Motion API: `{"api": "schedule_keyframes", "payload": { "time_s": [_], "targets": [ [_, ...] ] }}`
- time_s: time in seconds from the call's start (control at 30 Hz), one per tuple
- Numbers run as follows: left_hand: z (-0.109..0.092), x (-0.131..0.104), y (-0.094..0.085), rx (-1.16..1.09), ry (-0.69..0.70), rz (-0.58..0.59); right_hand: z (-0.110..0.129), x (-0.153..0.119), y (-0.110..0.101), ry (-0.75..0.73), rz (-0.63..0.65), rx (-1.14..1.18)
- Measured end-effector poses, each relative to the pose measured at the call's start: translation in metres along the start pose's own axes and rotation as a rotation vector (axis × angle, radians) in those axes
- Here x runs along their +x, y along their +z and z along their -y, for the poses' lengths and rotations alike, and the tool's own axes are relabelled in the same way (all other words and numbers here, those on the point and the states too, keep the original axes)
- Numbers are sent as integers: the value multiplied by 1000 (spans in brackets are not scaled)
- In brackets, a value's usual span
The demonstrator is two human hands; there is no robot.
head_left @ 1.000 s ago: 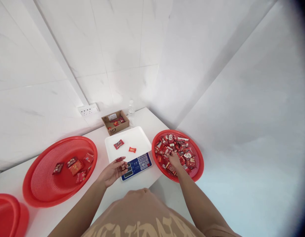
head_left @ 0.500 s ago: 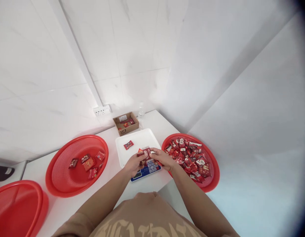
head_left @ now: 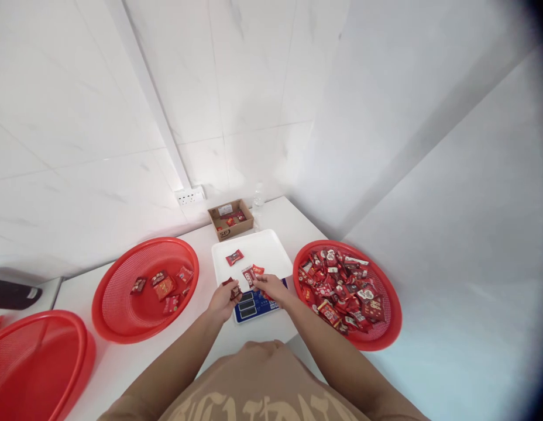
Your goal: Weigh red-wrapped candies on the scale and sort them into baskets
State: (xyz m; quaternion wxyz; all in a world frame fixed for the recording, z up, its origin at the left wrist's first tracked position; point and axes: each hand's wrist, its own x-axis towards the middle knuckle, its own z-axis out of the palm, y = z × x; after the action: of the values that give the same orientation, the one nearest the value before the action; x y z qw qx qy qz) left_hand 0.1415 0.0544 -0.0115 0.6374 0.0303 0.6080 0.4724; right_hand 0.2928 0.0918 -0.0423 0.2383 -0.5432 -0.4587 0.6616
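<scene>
Your left hand, at the near left corner of the weighing scale, was closed on a dark red candy packet, pinched between thumb and fingers. Your right hand, just beside it, had its thumb and fingertips clamped on a red-and-white candy packet, raised over the near part of the white pan. More red wrapper showed under your right palm; whether you gripped it could not be told. The two hands were apart.

An orange-red packet lay just beyond your right fingertips, and a small red candy rested alone on the pan. The blue control panel faced you, partly covered by your hands.

To the right of the scale stood the full red basket, heaped with wrapped candies. To the left, the middle red basket held a few packets, with the near red basket closer to you. Behind the scale, an open cardboard box contained several wrapped pieces, beside a clear plastic bottle.
</scene>
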Motion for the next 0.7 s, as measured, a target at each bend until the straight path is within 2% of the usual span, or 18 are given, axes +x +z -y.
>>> {"api": "schedule_keyframes", "payload": {
  "time_s": [0.1, 0.2, 0.27, 0.37, 0.5, 0.57, 0.7],
  "targets": [
    [-6, -1, -5, -30, -10, 19, 4, 7, 4, 31, -71, 193],
    [-7, -7, -6, -23, -54, 81, 6, 7, 2, 189, -173, 562],
    [-5, -11, -5, 8, -104, 139, 5, 4, -2, 304, -166, 834],
    [-1, -15, -3, 60, -172, 192, -2, 0, -10, 347, -108, 1054],
    [2, -15, 1, 88, -181, 199, -7, 2, -19, 336, -155, 1094],
    [4, -14, 2, 70, -173, 187, -5, 7, -21, 258, -181, 1068],
    [5, -13, 4, 73, -179, 181, 3, 19, -26, 86, -136, 879]
  ]
}}
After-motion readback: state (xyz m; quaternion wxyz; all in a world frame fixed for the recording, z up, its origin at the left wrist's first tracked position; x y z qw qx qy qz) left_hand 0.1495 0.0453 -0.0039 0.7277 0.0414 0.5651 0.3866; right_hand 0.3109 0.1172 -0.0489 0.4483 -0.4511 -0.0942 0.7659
